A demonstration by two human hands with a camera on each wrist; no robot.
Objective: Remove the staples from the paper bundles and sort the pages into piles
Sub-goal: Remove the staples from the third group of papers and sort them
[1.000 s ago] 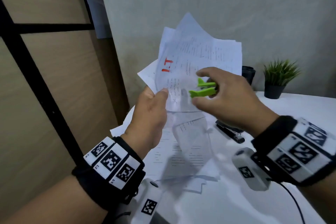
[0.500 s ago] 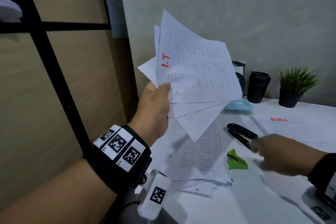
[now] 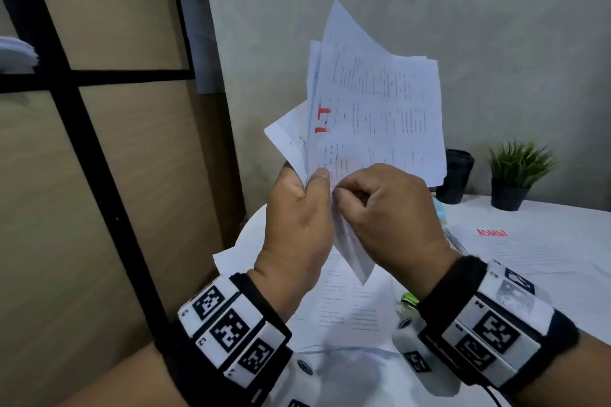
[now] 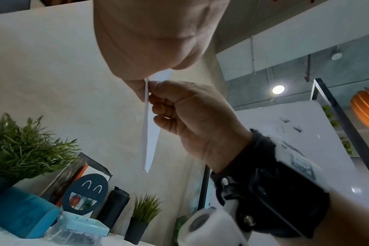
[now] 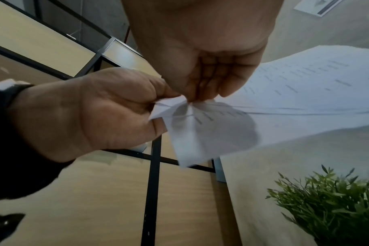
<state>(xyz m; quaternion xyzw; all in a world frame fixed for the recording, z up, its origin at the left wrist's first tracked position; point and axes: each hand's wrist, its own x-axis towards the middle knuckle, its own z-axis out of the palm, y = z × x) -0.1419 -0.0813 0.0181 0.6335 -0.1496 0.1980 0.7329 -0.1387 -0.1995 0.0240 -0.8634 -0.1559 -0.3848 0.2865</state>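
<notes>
Paper bundle (image 3: 373,116) upright, fanning up-right | left hand (image 3: 297,225) grips its bottom corner; right hand (image 3: 386,211) pinches same corner | white table (image 3: 545,261), grey wall (image 3: 429,10)

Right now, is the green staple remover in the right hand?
No: in the head view the right hand pinches the corner of the paper bundle, and the green staple remover lies on the table below.

Office: desk (image 3: 545,277), papers (image 3: 373,109), whiteboard (image 4: 295,133)

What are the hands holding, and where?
Both the left hand and right hand pinch the fanned white printed paper bundle at its lower corner.
</notes>
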